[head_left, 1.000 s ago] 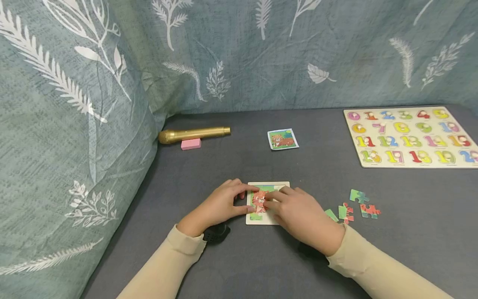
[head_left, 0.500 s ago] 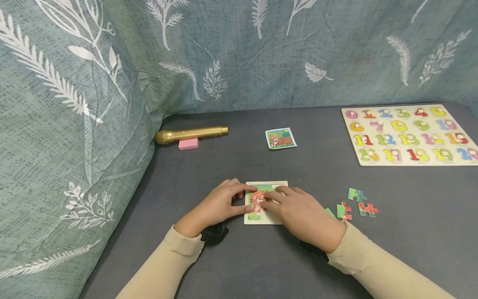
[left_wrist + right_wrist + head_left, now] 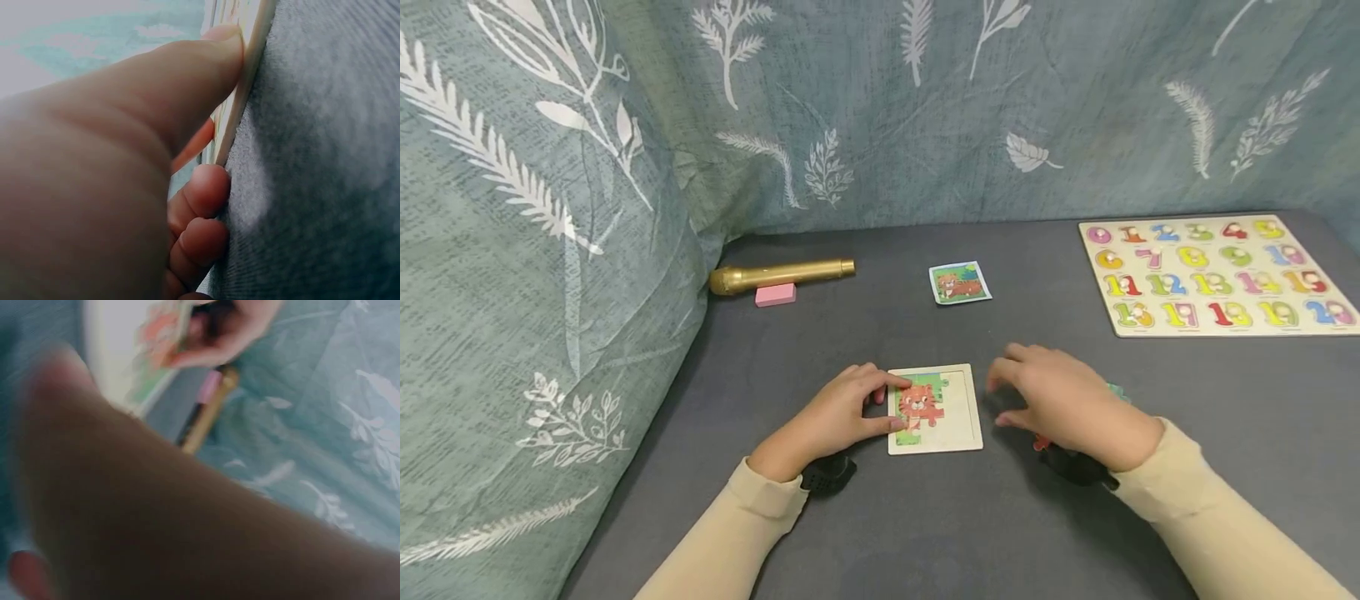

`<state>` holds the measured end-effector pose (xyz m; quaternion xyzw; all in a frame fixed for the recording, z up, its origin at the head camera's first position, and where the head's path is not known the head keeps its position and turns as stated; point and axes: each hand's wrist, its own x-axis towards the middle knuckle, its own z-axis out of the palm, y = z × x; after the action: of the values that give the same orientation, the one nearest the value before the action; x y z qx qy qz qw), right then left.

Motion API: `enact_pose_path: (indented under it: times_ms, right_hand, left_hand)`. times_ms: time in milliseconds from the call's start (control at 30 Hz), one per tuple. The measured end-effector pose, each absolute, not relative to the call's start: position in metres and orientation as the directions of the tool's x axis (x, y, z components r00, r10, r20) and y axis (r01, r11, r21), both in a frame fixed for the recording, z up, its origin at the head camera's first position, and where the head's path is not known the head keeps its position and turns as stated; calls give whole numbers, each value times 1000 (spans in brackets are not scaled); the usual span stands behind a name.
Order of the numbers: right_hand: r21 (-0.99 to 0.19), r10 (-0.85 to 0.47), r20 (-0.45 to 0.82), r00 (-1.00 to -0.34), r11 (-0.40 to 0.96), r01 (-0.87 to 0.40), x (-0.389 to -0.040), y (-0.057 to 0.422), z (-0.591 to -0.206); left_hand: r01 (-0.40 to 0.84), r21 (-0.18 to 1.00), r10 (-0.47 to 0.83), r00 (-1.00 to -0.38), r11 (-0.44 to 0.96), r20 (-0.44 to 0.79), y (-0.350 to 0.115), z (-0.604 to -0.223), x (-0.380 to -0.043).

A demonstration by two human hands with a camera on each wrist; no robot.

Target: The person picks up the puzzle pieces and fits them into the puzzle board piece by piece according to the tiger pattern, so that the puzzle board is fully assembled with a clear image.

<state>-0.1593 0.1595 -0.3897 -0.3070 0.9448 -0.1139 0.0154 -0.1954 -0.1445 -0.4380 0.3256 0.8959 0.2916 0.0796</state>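
Observation:
A small wooden jigsaw board (image 3: 958, 417) lies on the dark tabletop, its left part filled with joined tiger pieces (image 3: 919, 404) and its right part bare wood. My left hand (image 3: 835, 412) rests on the board's left side, thumb and index fingertips on its face. In the left wrist view the straight thumb (image 3: 206, 69) presses near the board's edge (image 3: 240, 106), other fingertips beside it. My right hand (image 3: 1067, 404) is off the board to the right, fingers loosely bent, nothing seen between them. It covers most of the loose pieces; a red piece (image 3: 1041, 442) and a green one (image 3: 1117, 390) peek out.
Behind the board lies a square tiger picture card (image 3: 959, 283). A gold microphone (image 3: 782, 275) and a pink block (image 3: 775, 294) are at the back left. A number puzzle board (image 3: 1217, 275) occupies the back right. Leaf-patterned cloth (image 3: 880, 117) hangs behind and at the left.
My right hand has lifted off the jigsaw board and moved right, over the loose pieces. The board's bare right side now shows. My left hand stays on the board.

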Motion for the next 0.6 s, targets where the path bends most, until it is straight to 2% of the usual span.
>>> enact_pose_path:
  times_ms: [67,167,300,533,600]
  right_hand:
    - [-248,-532,-52,-845,826,-505,-158,177,-388]
    - [-356,-529,-156,-834,818,-452,-155,193,-394]
    - [-521,-567,-142,-811,740,-425,-155,198,-403]
    - [-402,-517,-141,-844,809,-429,-152,197,-402]
    - [-452,-523,-154,-838,792,-411,-152,197,-399]
  left_hand:
    - [532,576,628,-777,620,41,-144,-438,-195]
    - [535,573,628,-777,620,45,-144,-439,-195]
    - [534,572,622,-781,622,53,-145,-439,-195]
    - [529,576,620,-783,623,50,-147,-441,-195]
    - [530,574,620,-783,624,49,-147,-440,-196]
